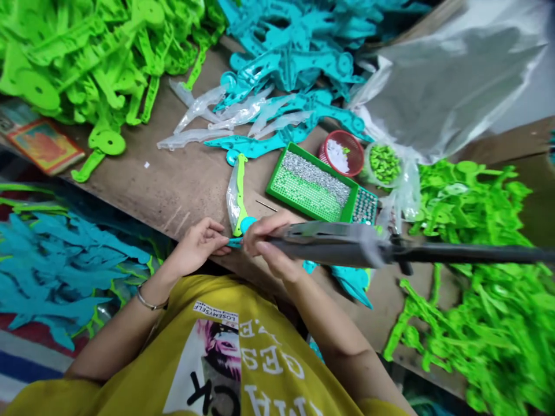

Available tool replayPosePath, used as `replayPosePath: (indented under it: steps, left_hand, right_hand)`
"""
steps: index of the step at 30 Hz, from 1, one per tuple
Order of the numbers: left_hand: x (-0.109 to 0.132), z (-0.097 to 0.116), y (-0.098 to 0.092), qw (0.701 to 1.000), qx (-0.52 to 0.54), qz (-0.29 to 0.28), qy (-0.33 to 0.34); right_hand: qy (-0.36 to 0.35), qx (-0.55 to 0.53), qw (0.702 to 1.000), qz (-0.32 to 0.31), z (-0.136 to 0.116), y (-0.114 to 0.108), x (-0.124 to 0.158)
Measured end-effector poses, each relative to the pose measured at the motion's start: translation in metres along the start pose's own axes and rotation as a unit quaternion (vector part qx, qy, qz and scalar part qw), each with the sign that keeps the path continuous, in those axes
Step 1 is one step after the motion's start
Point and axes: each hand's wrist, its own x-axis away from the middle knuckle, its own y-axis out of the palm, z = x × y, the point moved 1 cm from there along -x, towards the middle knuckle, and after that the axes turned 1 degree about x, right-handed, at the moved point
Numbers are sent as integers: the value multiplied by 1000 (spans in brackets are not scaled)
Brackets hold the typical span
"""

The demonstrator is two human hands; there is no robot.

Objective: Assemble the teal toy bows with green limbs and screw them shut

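Note:
My right hand (274,242) is wrapped round a black electric screwdriver (325,241), whose body extends to the right. The driver's tip is hidden behind my fingers. My left hand (200,245) pinches the near end of a plastic assembly, at its teal part (235,242), close to the table's front edge. From there the assembly's lime-green arm (241,190) and transparent blade-shaped piece (233,193) point away from me. Just beyond my right hand lies a thin metal rod (266,205). A green tray (277,193) holds many small silver screws.
Behind the tray stand a red basket (355,155) of white bits and a tub of small green parts (384,163). Lime-green parts (104,52) and teal parts (295,34) are heaped at the back, more green parts (477,323) at right. Teal pieces (56,266) lie below left.

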Motion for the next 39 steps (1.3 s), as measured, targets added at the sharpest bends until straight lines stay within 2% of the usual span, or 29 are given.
replayPosePath:
  steps: [2, 3, 5, 7, 11, 15, 18, 21, 22, 23, 24, 25, 26, 27, 28, 30, 33, 36, 39]
  left_hand:
    - [0, 1, -2, 999, -34, -12, 0]
    - [1, 2, -2, 999, -52, -17, 3]
    - [2, 3, -3, 996, -81, -22, 14]
    - [3, 3, -3, 994, -101, -22, 30]
    - [5, 2, 1, 989, -136, -15, 51]
    - [6, 0, 6, 988, -145, 3, 60]
    - [6, 0, 7, 989, -125, 24, 71]
    - [7, 0, 7, 991, -100, 39, 81]
    - [7, 0, 8, 991, -92, 41, 86]
    - [8, 1, 9, 991, -86, 42, 93]
    - [9, 2, 10, 991, -81, 43, 100]
    - [11, 3, 11, 990, -78, 43, 110]
    - [13, 4, 12, 989, -77, 44, 120]
    - [15, 4, 13, 987, -79, 43, 130]
    - [19, 4, 14, 986, -83, 41, 139]
    - [25, 3, 14, 982, -96, 34, 158]
    - [29, -5, 15, 978, -94, 2, 188]
    - [24, -11, 17, 975, -4, -26, 220]
    - [15, -8, 26, 965, 95, -60, 238]
  right_hand:
    - [-63, -29, 994, 82, -14, -21, -6]
    - [-94, -24, 985, 144, -20, -34, -9]
    - [-100, 16, 963, 250, -24, -64, -12]
    - [-82, 49, 945, 313, -19, -95, -10]
    - [-59, 86, 929, 355, 2, -139, 4]
    - [-36, 135, 919, 369, 7, -154, 15]
    - [-75, 193, 884, 419, -11, -142, 29]
    - [-173, 200, 813, 519, -31, -110, 58]
    - [-177, 169, 809, 535, -34, -96, 69]
    - [-118, 110, 842, 515, -33, -82, 79]
    - [3, 39, 895, 444, -28, -67, 86]
    - [144, -35, 925, 349, -21, -52, 91]
    - [261, -109, 920, 272, -12, -37, 95]
    - [340, -172, 898, 221, -4, -25, 96]
    - [385, -226, 874, 193, 3, -15, 94]
    - [398, -301, 845, 192, 14, -1, 84]
    - [381, -340, 831, 222, 19, 8, 71]
    - [392, -335, 823, 238, 18, 8, 71]
    - [412, -332, 816, 232, 15, 4, 78]
